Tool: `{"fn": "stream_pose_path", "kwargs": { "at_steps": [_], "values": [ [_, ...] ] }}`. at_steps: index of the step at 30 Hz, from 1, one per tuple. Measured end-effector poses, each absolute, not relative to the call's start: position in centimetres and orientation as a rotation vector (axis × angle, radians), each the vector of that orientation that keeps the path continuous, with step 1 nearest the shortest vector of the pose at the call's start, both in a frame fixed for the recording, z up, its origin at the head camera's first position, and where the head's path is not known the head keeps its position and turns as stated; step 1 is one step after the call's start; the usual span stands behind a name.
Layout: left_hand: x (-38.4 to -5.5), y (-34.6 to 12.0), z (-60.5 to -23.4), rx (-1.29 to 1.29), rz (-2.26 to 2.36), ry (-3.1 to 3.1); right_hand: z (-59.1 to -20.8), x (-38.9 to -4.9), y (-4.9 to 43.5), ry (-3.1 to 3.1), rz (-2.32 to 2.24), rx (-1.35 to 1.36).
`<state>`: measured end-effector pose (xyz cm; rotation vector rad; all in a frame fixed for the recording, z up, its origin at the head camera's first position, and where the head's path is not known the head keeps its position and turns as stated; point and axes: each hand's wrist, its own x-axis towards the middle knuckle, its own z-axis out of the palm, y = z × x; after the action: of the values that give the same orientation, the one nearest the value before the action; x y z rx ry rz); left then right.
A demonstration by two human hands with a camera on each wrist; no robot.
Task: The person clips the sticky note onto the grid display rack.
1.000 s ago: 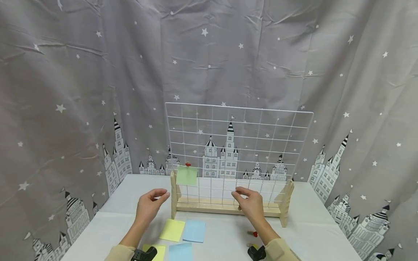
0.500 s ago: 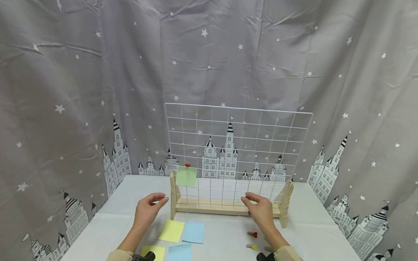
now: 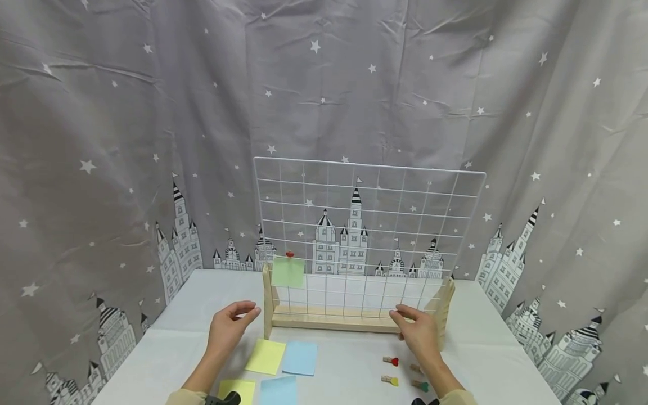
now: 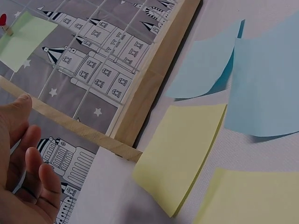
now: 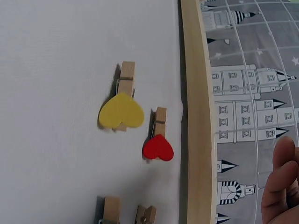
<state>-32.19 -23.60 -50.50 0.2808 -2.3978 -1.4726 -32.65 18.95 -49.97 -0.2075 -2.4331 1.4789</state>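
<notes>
My left hand (image 3: 226,328) hovers left of the wire grid's wooden stand (image 3: 324,322), fingers loosely bent, holding nothing. In front of the stand's right part, my right hand (image 3: 421,334) is also loosely bent, with nothing seen in it. A green sticky note (image 3: 288,274) hangs low on the grid's left side under a red heart clothespin (image 3: 289,254). Below my right hand lie wooden clothespins, one with a red heart (image 5: 159,148), one with a yellow heart (image 5: 121,111) and one with a green heart (image 3: 423,386). Another clothespin (image 3: 416,368) is partly hidden by my wrist.
Yellow sticky notes (image 3: 265,356) and blue sticky notes (image 3: 300,358) lie on the white table (image 3: 344,368) between my forearms. The white wire grid (image 3: 369,165) stands upright behind them. A grey curtain (image 3: 324,84) with castles and stars hangs at the back.
My right hand has moved right and slightly down, away from the middle of the grid, uncovering clothespins on the table. My left hand has dropped slightly. The green note stays in place.
</notes>
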Motion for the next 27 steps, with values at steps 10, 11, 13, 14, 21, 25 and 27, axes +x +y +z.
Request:
{"fn": "stream_pose_path", "kwargs": {
  "at_steps": [10,11,13,14,21,25,27],
  "values": [
    [-32.4,-23.6,-50.7,0.275,-1.496,-2.392,-49.9,-32.3,20.5,-2.425,1.508,-0.269],
    [-32.3,-23.6,-50.7,0.278,-1.496,-2.394,-49.9,-32.2,20.6,-2.426,1.507,-0.267],
    [-32.2,-23.7,-50.7,0.282,-1.491,-2.399,-50.0,-32.1,20.7,-2.431,1.489,-0.254],
    [-32.1,-23.7,-50.8,0.284,-1.489,-2.402,-50.1,-32.1,20.8,-2.433,1.480,-0.249],
    [-31.8,-24.1,-51.2,0.269,-1.502,-2.413,-50.8,-31.8,21.2,-2.464,1.458,-0.306],
    [-31.8,-24.3,-51.6,0.271,-1.497,-2.429,-50.9,-31.5,21.4,-2.471,1.460,-0.318],
    [-31.7,-24.3,-51.7,0.275,-1.490,-2.441,-50.8,-31.2,21.6,-2.473,1.453,-0.320]
  ]
}}
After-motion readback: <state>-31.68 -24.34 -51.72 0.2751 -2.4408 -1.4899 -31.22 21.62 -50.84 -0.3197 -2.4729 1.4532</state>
